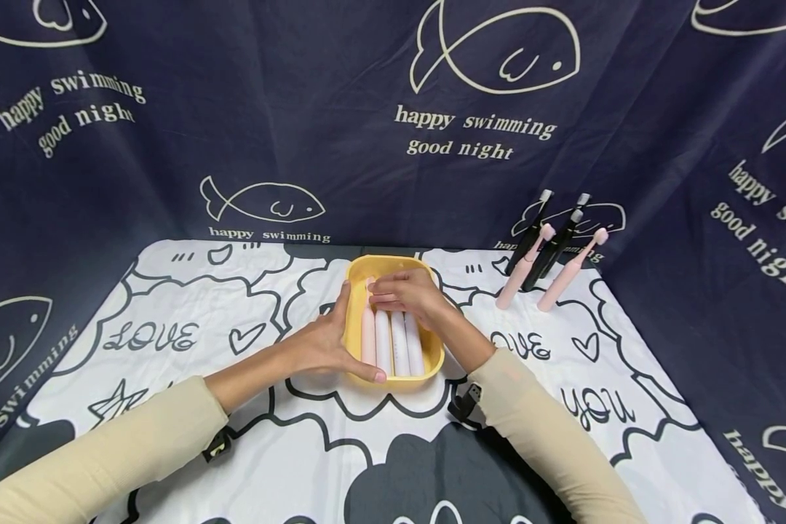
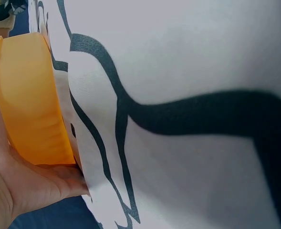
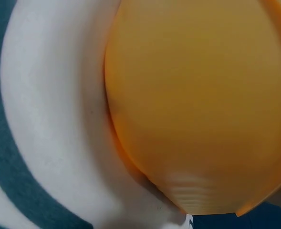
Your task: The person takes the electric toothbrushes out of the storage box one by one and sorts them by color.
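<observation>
Head view: left hand (image 1: 324, 346) cupping smooth rounded yellow plastic tray (image 1: 356, 287), right hand (image 1: 409, 295) fingertips on slim glossy handles (image 1: 393, 342).

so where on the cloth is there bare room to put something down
Bare cloth lies left of the yellow tray, beyond the left hand, and in front between the two sleeves. Right of the tray it is crowded: the right hand reaches in there, and toothbrushes lean against the backdrop at the far right.

Looks like a staged recording booth rather than a lived-in room. Walled on three sides by a dark navy backdrop cloth (image 1: 340, 94) printed with fish and "happy swimming good night". Tabletop (image 1: 190, 407) draped in a black-and-white cartoon sheet.
</observation>
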Tool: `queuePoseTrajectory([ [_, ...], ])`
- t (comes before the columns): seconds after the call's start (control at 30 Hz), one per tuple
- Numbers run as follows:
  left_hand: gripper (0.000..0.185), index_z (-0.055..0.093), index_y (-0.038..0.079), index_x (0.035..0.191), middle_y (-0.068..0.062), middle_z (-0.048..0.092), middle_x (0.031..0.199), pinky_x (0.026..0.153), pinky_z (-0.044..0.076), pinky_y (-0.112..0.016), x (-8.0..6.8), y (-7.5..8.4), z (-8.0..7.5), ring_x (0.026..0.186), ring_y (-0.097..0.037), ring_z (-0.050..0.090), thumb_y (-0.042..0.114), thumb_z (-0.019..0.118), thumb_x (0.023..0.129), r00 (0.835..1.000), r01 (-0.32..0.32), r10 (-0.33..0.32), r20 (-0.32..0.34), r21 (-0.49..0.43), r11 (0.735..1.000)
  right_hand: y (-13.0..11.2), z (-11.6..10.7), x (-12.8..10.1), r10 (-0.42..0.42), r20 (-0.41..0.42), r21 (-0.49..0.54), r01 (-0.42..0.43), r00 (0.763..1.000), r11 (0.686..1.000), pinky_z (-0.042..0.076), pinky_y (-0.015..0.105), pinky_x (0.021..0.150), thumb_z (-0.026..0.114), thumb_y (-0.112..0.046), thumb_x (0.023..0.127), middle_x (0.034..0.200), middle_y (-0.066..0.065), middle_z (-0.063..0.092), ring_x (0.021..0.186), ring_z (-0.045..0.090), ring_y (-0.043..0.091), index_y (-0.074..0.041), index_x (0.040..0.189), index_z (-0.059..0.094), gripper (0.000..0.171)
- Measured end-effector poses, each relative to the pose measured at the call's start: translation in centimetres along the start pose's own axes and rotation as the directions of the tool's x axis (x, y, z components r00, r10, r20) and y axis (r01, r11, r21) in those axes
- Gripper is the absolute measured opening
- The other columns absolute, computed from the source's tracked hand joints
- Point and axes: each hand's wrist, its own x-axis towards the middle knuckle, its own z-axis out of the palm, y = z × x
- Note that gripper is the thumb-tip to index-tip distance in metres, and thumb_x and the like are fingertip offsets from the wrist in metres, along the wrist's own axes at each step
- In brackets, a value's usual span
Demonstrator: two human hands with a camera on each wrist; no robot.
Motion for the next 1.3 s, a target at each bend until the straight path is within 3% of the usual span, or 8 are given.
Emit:
queuePoseTrajectory([
  [0.3,0.182,-0.025,0.021,0.178,-0.031,0.044,0.174,0.13,0.044,-0.058,0.1,0.0,0.0,0.157,-0.04,0.052,0.076,0.103,0.062,1.0,-0.005,0.005,0.008,0.0,1.0,0.1,0.3,0.5,-0.012,-0.02,-0.059,0.01,1.0,0.998,0.067,0.039,0.099,0.08,-0.002,0.1,0.133,0.03,0.079,0.119,0.082,0.034,0.015,0.143,0.068,0.047],
  [0.5,0.181,-0.026,0.023,0.178,-0.03,0.04,0.178,0.131,0.042,-0.059,0.2,0.0,0.0,0.159,-0.042,0.05,0.076,0.103,0.062,1.0,-0.012,0.012,0.013,-0.001,1.0,0.1,0.8,0.9,-0.041,-0.037,-0.136,0.036,0.998,0.99,0.069,0.036,0.092,0.082,0.004,0.097,0.126,0.031,0.081,0.11,0.085,0.033,0.015,0.135,0.073,0.04],
  [0.67,0.181,-0.028,0.023,0.178,-0.03,0.041,0.177,0.131,0.043,-0.059,0.1,0.0,0.0,0.158,-0.042,0.05,0.078,0.102,0.063,1.0,-0.006,0.006,0.016,0.009,1.0,0.2,1.1,1.1,-0.091,-0.038,-0.296,0.076,0.995,0.952,0.069,0.029,0.08,0.087,-0.001,0.093,0.107,0.025,0.086,0.089,0.085,0.021,0.012,0.125,0.079,0.036],
  [0.83,0.181,-0.028,0.023,0.178,-0.032,0.043,0.175,0.13,0.043,-0.059,0.0,-0.1,-0.1,0.158,-0.042,0.051,0.079,0.101,0.063,1.0,-0.008,0.008,0.014,0.012,1.0,0.1,1.4,1.2,-0.108,-0.033,-0.377,0.087,0.994,0.922,0.067,0.026,0.075,0.089,-0.004,0.092,0.099,0.021,0.087,0.084,0.085,0.02,0.009,0.118,0.082,0.03],
  [1.03,0.18,-0.027,0.023,0.178,-0.031,0.045,0.174,0.129,0.045,-0.059,0.0,-0.1,-0.1,0.156,-0.042,0.053,0.077,0.101,0.064,1.0,-0.015,0.015,0.012,0.014,1.0,0.3,1.7,1.6,-0.07,-0.03,-0.34,0.055,0.997,0.939,0.069,0.029,0.077,0.09,-0.003,0.092,0.103,0.022,0.087,0.088,0.087,0.023,0.009,0.118,0.083,0.029],
  [1.3,0.18,-0.026,0.024,0.178,-0.029,0.044,0.175,0.127,0.047,-0.059,0.0,-0.1,-0.1,0.154,-0.041,0.056,0.077,0.101,0.063,1.0,-0.009,0.009,0.016,0.01,1.0,0.6,1.3,2.3,-0.051,-0.022,-0.291,0.042,0.998,0.956,0.067,0.025,0.073,0.093,-0.004,0.091,0.099,0.019,0.087,0.076,0.08,0.012,0.007,0.116,0.084,0.029],
])
